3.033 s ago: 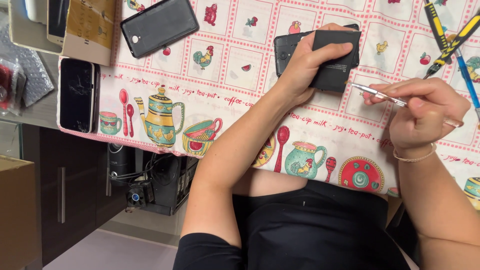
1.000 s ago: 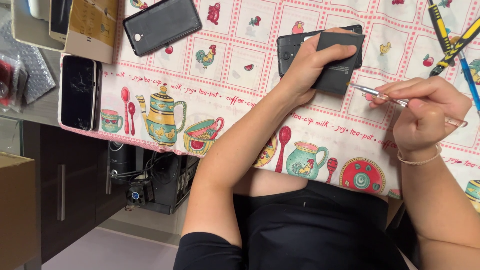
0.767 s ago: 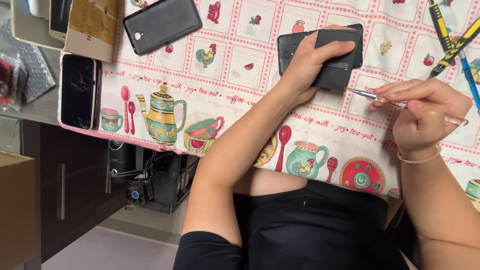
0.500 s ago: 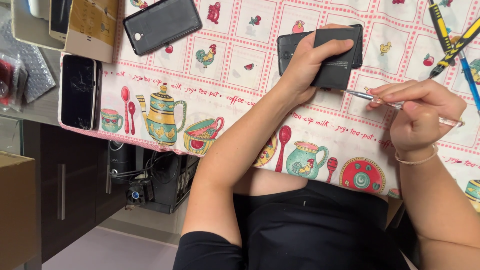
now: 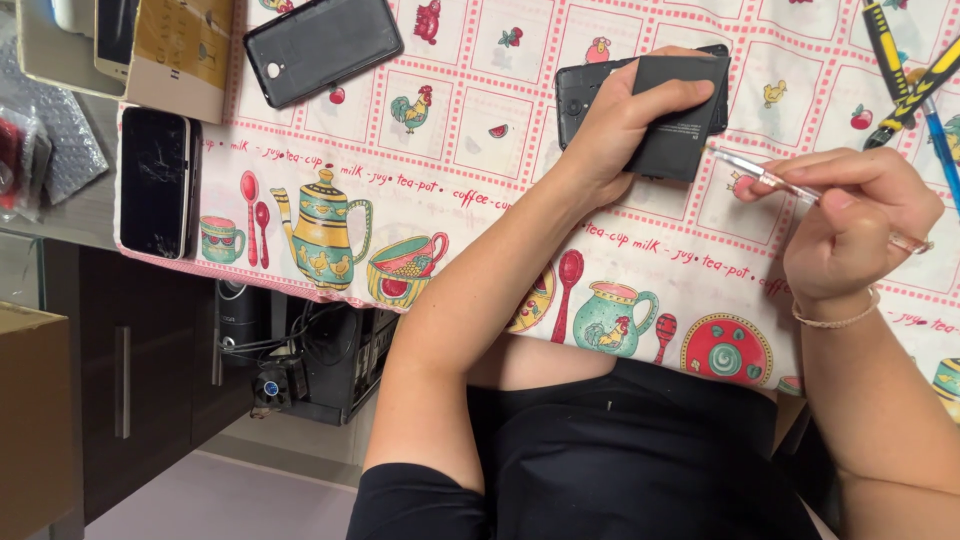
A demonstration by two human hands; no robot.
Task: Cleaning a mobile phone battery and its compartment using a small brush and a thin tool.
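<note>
**Head view: battery lifted over an opened phone**

Head camera looks down on your two hands above a table covered with a cloth [image 5: 440,190] printed with teapots, cups, spoons and roosters. Your left hand [image 5: 625,125] is closed around a flat black battery [image 5: 680,120], thumb across its top face and fingers underneath, so it is tilted and held just above the opened phone [image 5: 585,90]. That phone is dark, lies back-side up near the far middle of the cloth, and shows its camera hole near the corner by your wrist; most of its body is hidden under the battery and your hand. The battery is a plain matt rectangle with faint pale print near one edge.

Your right hand [image 5: 850,225] is closed in a pen-like grip on a thin tool [image 5: 790,185] with a clear, pinkish handle. Its metal tip points toward the near edge of the battery and sits just beside it; you cannot tell whether it touches. A thin bracelet [image 5: 835,318] circles that wrist.

Well apart to the left lies another dark phone [image 5: 320,45], back up. At the cloth's left edge a phone with a cracked screen [image 5: 155,180] lies face up, beside a tan box [image 5: 185,50]. Yellow-and-black and blue tools [image 5: 915,70] lie at the far right.
</note>
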